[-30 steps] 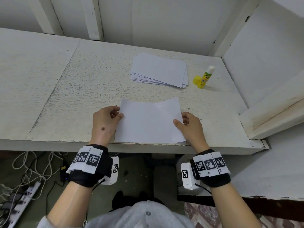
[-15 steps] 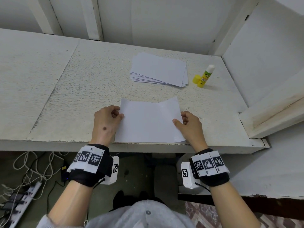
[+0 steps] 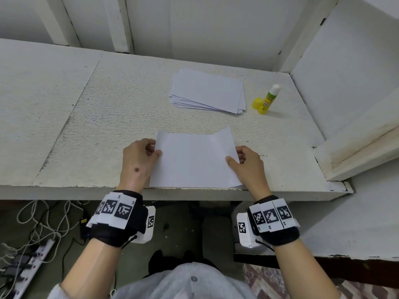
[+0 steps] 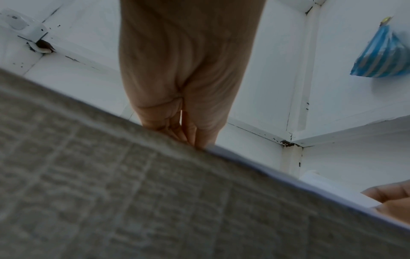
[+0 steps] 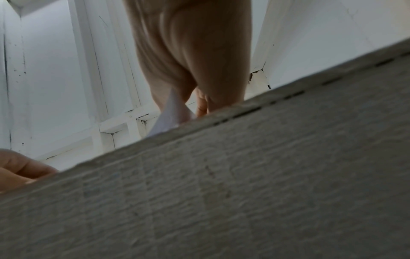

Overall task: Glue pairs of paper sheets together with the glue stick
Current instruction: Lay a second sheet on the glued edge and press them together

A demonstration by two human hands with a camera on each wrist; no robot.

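We find a white bench (image 3: 86,130) carrying the work. The sheet (image 3: 194,160) lies at its near edge, far corners lifted, between both hands. Left hand (image 3: 138,162) pinches the sheet's left edge, fingers (image 3: 151,143) curled; right hand (image 3: 248,167) pinches the right edge. Beyond the fingers we note a paper stack (image 3: 207,91), then the uncapped glue stick (image 3: 268,100) upright, its cap (image 3: 257,103) touching it.

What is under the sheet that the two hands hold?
At the sheet's near right corner a second paper edge peeks out, on the table. The rest underneath is covered.
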